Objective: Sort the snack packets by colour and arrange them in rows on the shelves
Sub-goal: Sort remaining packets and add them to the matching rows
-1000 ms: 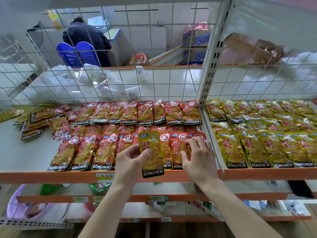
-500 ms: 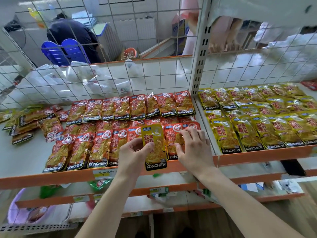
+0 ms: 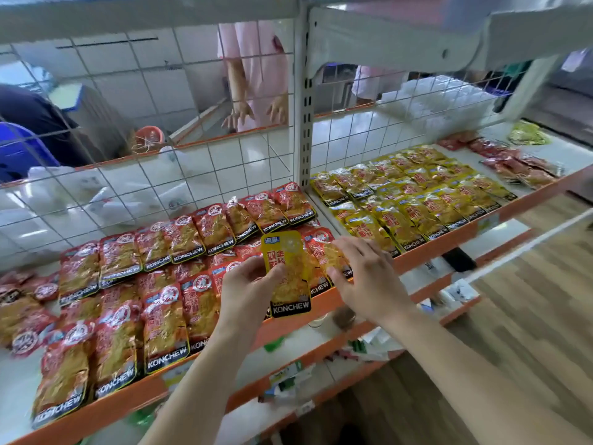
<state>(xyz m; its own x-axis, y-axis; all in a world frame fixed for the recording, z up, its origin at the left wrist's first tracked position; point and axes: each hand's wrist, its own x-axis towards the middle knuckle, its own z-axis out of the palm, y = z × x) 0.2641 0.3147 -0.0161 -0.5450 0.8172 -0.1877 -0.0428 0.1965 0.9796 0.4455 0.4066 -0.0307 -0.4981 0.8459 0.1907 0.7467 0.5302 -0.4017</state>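
Far left: a loose heap of red packets (image 3: 22, 303) lies unsorted on the left bay, overlapping at odd angles. Probably stock waiting its turn.

Left bay: the red rows (image 3: 154, 284) run back from the orange shelf edge (image 3: 122, 403) toward the wire mesh (image 3: 128, 187). Packets lie flat and shingled, labels toward the aisle, so that the brand strip reads from the front.

Centre: the left hand (image 3: 247, 293) pinches one yellow packet (image 3: 287, 271) by its left edge, thumb in front and fingers behind. The packet is upright and lifted clear, just above the right end of the front red row. It is the wrong colour for this bay, which explains why it is held up and not laid down.

Just to the right: the right hand (image 3: 369, 277) has its fingers spread and nearly straight, tips resting on the last red packets of the front row. It appears to be holding them flat. Whether the thumb grips anything I cannot tell.

Past the upright post (image 3: 303, 123): the yellow rows (image 3: 417, 200) fill the right bay in the same shingled order. This is the likely home for the held packet. It would mean a short carry across the post.

Far right: more loose red packets (image 3: 513, 165) sit behind the yellow rows, out of place and not yet sorted.
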